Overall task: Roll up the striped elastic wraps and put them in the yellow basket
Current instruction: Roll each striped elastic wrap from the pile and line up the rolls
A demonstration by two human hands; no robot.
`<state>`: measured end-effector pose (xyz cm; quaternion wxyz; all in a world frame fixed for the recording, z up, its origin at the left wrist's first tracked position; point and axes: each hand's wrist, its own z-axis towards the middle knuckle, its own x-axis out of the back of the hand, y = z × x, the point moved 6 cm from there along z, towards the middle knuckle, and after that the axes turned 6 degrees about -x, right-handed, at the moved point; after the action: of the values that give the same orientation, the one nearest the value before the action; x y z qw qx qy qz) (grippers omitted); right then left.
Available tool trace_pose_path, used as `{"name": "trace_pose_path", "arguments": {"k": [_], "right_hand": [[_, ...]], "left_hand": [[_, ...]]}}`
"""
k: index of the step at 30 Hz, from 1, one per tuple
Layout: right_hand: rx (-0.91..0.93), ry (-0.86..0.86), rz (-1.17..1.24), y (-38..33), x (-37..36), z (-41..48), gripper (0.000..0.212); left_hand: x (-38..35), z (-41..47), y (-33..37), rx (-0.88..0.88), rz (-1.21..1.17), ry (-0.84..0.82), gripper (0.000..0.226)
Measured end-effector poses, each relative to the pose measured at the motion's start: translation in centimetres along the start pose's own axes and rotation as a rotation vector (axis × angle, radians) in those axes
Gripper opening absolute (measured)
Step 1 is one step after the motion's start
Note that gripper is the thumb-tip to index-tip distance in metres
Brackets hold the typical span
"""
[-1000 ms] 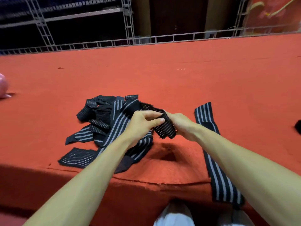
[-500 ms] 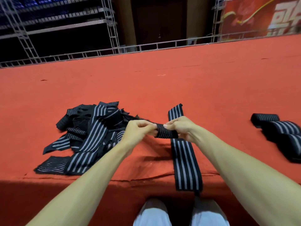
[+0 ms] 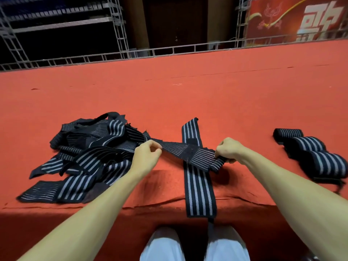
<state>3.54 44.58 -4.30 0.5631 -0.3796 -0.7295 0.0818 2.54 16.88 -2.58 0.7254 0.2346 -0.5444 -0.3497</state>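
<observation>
Left hand point(image 3: 147, 156) & right hand point(image 3: 228, 150), fingers clenched on black grey-striped elastic wrap point(image 3: 188, 152) stretched btwn them over red counter point(image 3: 188, 95). Three rolled wraps point(image 3: 308, 146) right, unrolled pile point(image 3: 90, 147) left; yellow basket unseen, so mostly undone.

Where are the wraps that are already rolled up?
The rolled wraps lie together on the red carpet at the right of the head view, past the right hand, far from the loose pile on the left.

Your bare forearms reach forward, well apart; your left hand point(image 3: 147, 157) and right hand point(image 3: 229, 149) both pinch one wrap point(image 3: 173, 147), fingers curled.
</observation>
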Motion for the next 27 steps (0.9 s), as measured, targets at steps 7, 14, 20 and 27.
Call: {"name": "trace_pose_path", "arguments": {"k": [7,14,20,27], "right_hand": [[0.109,0.189,-0.332,-3.5,-2.0,1.7,0.028],[0.374,0.127,-0.348,-10.6,-6.1,4.3,0.038],[0.559,0.009,-0.235,-17.5,-10.4,5.8,0.032],[0.609,-0.082,-0.042,-20.1,-15.9,8.0,0.036]], "left_hand": [[-0.8,2.4,-2.1,-0.318,0.512,-0.096,0.039],[0.9,5.3,-6.9,-0.337,0.649,-0.099,0.037],[2.2,5.2,-11.0,-0.227,0.401,-0.054,0.024],[2.0,4.3,-14.2,-0.054,0.06,0.151,0.01]]}}
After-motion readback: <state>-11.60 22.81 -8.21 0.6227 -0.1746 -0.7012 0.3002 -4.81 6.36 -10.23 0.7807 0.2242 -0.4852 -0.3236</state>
